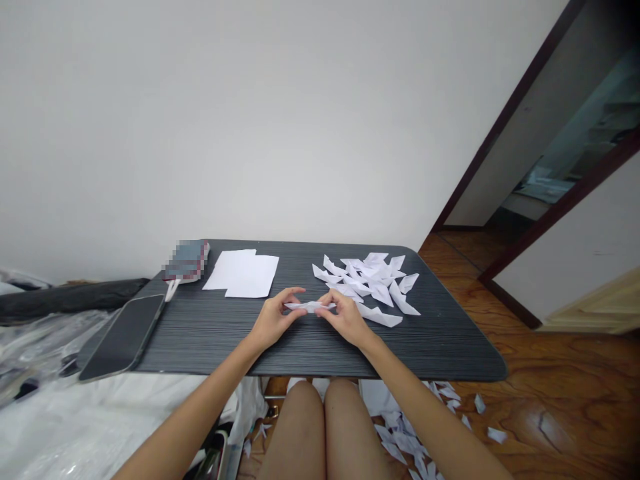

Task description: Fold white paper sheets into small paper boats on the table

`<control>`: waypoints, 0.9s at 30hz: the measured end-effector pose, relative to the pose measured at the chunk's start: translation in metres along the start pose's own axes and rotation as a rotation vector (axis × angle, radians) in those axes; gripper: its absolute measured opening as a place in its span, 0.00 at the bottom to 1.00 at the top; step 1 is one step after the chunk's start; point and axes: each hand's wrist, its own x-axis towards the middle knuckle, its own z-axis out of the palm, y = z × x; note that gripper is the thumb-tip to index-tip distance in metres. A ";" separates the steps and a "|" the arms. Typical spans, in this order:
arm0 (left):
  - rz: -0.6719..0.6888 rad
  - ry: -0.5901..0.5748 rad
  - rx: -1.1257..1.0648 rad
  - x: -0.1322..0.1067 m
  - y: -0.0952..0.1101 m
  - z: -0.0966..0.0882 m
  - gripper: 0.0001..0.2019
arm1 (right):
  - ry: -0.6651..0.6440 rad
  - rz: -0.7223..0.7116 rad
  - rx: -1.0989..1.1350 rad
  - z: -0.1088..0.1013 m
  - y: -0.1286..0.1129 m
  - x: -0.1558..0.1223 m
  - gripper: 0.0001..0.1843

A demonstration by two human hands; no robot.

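White paper is the centre of the action here, a slim folded strip point(311, 307) up between two bare hands, over the middle of the dark ribbed table point(200, 341). The right hand point(349, 320) has its end: thumb on the near side, forefinger over the top, the two pinching the paper firmly. Over to the left hand point(275, 317), and its thumb lies along the strip's near side while the forefinger arches above, apart from the thumb; whether the other fingers grip the paper, I can't tell. Out on the table's right half, a loose heap of folded paper pieces point(373, 273), points sticking every way, its nearest pieces just beside the right hand. Across to the table's left half, towards the back, flat white sheets point(245, 273) overlap in two stacks. At the table's back left corner sits a pixelated object point(185, 260), a white strap or cable point(173, 290) trailing from it, and along the table's left end lies a dark-screened phone point(123, 337). Below the table's front edge, two bare knees point(300, 427), with more folded paper bits point(407, 440) scattered on the wooden floor point(545, 393).
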 end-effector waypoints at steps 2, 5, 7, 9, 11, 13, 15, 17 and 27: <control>-0.033 -0.044 -0.018 0.002 -0.001 0.001 0.17 | 0.005 0.028 0.055 0.001 -0.002 0.000 0.06; -0.084 -0.133 -0.019 0.007 0.001 0.001 0.13 | -0.008 0.034 0.121 0.002 -0.005 0.001 0.10; -0.117 -0.165 -0.029 0.010 0.004 0.002 0.14 | -0.007 0.046 0.147 0.003 -0.005 0.002 0.12; -0.122 -0.140 -0.034 0.012 0.007 0.003 0.14 | -0.008 0.100 0.174 0.004 -0.002 0.002 0.10; -0.120 -0.093 -0.042 0.011 0.008 0.006 0.14 | -0.025 0.168 0.190 0.003 0.001 0.003 0.08; -0.159 -0.085 -0.091 0.010 0.007 0.009 0.15 | -0.045 0.207 0.192 0.002 0.005 0.003 0.09; -0.228 -0.107 -0.209 0.008 0.005 0.011 0.15 | -0.051 0.207 0.201 0.001 0.006 0.002 0.10; -0.293 -0.142 -0.354 0.006 0.004 0.010 0.17 | -0.070 0.199 0.216 -0.002 0.005 0.000 0.12; -0.375 -0.200 -0.470 -0.009 0.006 -0.013 0.29 | -0.104 0.132 0.054 -0.015 -0.003 -0.019 0.17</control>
